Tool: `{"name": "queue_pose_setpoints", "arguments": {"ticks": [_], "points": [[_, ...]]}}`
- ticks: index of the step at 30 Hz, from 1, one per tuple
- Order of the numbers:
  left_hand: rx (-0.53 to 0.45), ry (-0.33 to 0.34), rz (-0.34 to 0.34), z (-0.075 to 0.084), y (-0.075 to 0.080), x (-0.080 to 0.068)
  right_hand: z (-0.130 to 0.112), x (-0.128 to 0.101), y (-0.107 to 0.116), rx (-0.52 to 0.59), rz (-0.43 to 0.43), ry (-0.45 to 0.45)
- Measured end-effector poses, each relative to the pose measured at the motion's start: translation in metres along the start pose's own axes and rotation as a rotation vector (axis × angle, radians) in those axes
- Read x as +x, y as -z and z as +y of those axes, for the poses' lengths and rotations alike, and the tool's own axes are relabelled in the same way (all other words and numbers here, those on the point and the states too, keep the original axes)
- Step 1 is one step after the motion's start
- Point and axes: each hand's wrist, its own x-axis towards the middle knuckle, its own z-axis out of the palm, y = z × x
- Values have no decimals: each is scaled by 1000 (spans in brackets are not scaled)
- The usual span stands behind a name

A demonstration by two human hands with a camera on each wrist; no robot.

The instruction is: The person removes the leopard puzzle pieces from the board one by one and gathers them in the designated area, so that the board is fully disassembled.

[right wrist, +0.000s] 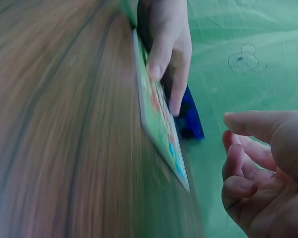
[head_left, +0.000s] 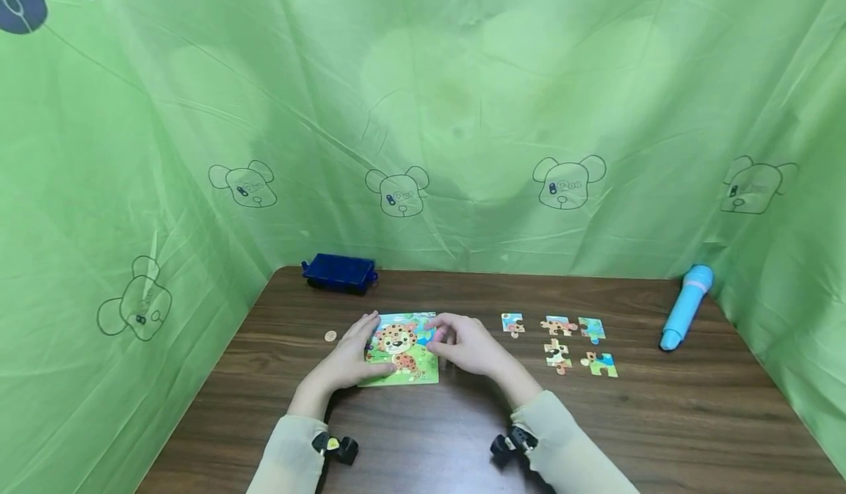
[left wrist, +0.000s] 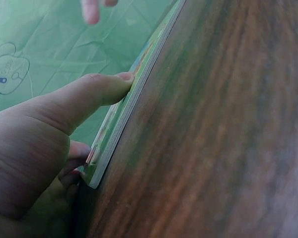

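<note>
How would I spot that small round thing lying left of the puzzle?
Start at the brown wooden table and find the leopard puzzle board under the left hand. Just left of that hand lies a coin-like tan disc, the only round, plain thing there.

The puzzle board (head_left: 399,349) lies flat on the brown table, just below the middle of the head view. It is a thin green square with a spotted orange leopard cub on it. Five loose puzzle pieces (head_left: 559,341) lie to its right.
</note>
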Motion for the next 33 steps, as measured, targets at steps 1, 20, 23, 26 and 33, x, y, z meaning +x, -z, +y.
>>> {"name": "queue_pose_setpoints", "arguments": {"ticks": [1,20,23,26,33], "points": [[-2,0,1,0,0,0,-2,4,-4,13,3,1],[-10,-27,3,4,0,3,1,51,-65,134,58,-92],[6,-31,6,2,0,3,4,55,-69,130,36,-111],[13,-37,7,1,1,2,6,58,-71,127,17,-144],[13,-42,9,-2,2,1,11,62,-72,107,-17,-181]]}}
